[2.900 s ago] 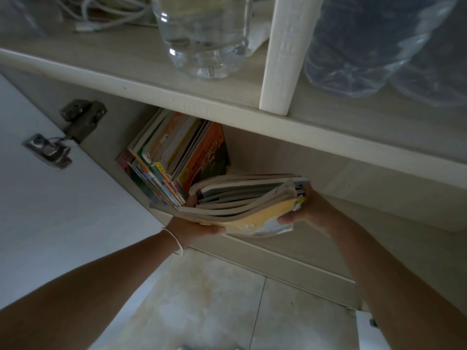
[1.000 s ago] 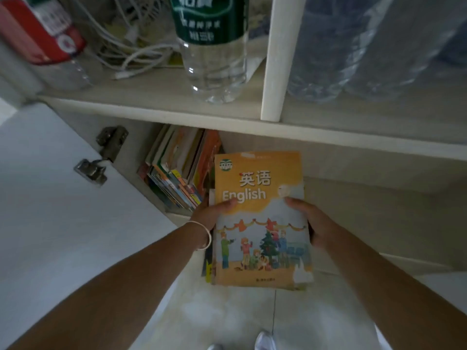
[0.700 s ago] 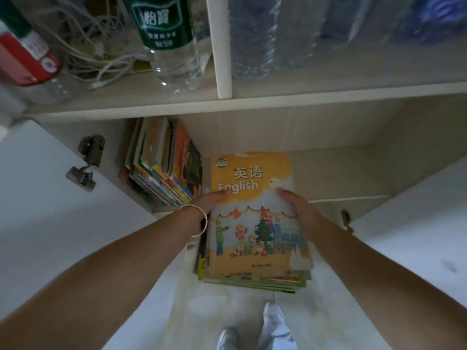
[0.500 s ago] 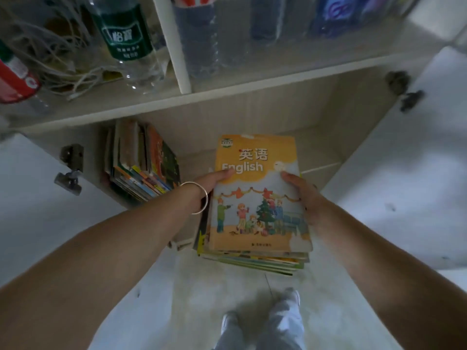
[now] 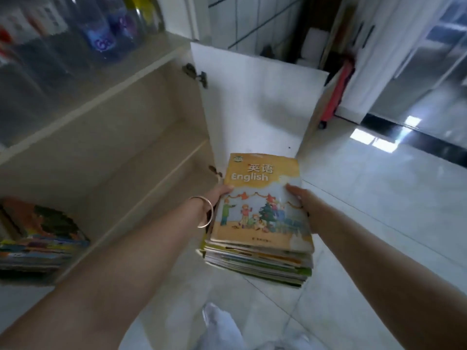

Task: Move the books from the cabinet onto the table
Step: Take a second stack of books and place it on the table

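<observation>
I hold a stack of books (image 5: 262, 218) flat in front of me, an orange "English" textbook on top. My left hand (image 5: 220, 193) grips the stack's left edge, a thin bangle on that wrist. My right hand (image 5: 299, 198) grips the right edge. The stack is out of the cabinet (image 5: 121, 137) and hangs above the tiled floor. More books (image 5: 38, 238) stand in the cabinet's lower shelf at the far left. No table is in view.
The white cabinet door (image 5: 257, 97) stands open just beyond the stack. Bottles (image 5: 101, 29) fill the upper shelf. A red object (image 5: 336, 94) leans by a doorway at the back right. Glossy tiled floor (image 5: 379, 223) spreads to the right. My feet show below.
My view has swung right, away from the cabinet. The stack has come out of the lower shelf and moved right with both hands, now over the floor near the open right door.
</observation>
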